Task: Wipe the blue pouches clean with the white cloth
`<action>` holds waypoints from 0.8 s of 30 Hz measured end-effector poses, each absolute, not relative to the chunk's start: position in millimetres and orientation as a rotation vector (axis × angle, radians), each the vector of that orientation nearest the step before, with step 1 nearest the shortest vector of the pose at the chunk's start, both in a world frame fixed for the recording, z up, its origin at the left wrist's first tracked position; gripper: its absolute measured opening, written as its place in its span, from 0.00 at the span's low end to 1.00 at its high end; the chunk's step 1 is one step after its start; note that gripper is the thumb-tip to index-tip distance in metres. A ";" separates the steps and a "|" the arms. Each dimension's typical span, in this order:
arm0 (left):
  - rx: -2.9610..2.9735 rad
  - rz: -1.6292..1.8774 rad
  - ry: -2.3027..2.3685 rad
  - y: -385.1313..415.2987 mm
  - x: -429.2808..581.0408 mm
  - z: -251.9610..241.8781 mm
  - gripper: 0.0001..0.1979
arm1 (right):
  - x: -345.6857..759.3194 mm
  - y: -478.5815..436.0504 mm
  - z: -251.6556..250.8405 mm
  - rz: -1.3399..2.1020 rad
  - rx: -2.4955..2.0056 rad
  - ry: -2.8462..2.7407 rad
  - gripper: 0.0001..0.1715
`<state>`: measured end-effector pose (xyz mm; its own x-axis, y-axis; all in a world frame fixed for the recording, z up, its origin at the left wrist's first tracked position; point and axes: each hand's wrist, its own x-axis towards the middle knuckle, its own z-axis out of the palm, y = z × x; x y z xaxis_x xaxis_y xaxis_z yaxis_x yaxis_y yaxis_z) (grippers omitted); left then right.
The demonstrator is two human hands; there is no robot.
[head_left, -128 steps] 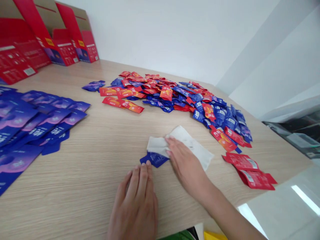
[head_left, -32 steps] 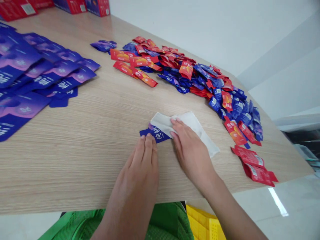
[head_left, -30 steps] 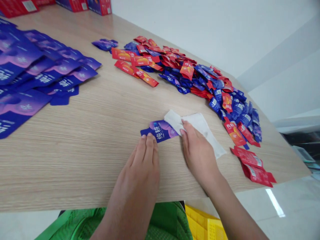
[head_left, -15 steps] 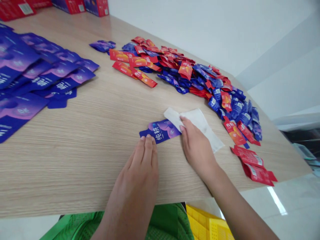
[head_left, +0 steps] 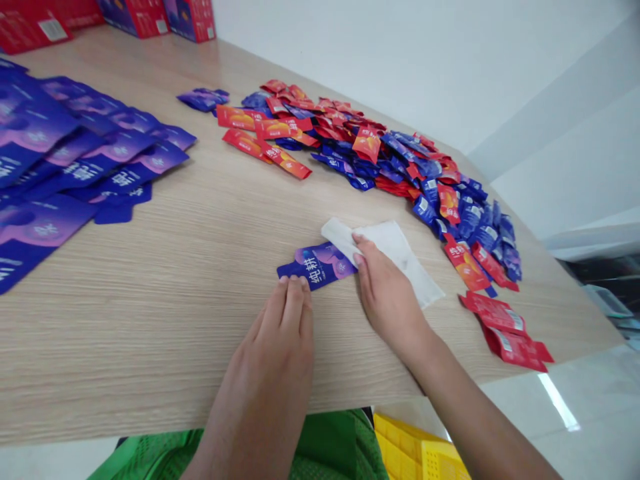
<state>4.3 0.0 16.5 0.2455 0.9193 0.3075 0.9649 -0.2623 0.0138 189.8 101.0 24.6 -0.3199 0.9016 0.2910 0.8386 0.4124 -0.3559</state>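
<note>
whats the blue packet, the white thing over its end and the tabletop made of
Blue packet: likely plastic or foil film, smooth with a slight sheen and printed lettering. White cloth: looks like soft matte fabric or a wipe, folded and creased, with faint grey marks. Table: matte wood-grain surface, probably laminate, judging by its even streaks.

Sachet (head_left: 320,263): small flat foil pack, dark blue with a purple patch and white characters, printed face up. It lies flat on the table (head_left: 200,253) at centre frame, long axis tilted slightly up to the right. Left hand (head_left: 277,353) fingertips press on its lower-left edge. Its right end sits under the cloth (head_left: 400,250).

Cloth: white, folded to a rough rectangle, lightly creased. It lies flat just right of centre, running diagonally down-right, and its upper-left end overlaps the sachet. Right hand (head_left: 387,300) lies flat on its near side, fingertips at the overlap.
</note>
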 end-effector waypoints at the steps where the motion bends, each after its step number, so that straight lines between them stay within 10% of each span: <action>1: -2.310 -0.390 -1.771 0.5 4.7 16.8 0.32 | 194.6 100.0 26.2 0.180 -1.550 -2.170 0.25; 24: -2.377 -0.322 -1.865 -2.1 7.8 15.4 0.33 | 166.8 81.9 30.3 0.219 -1.174 -2.448 0.23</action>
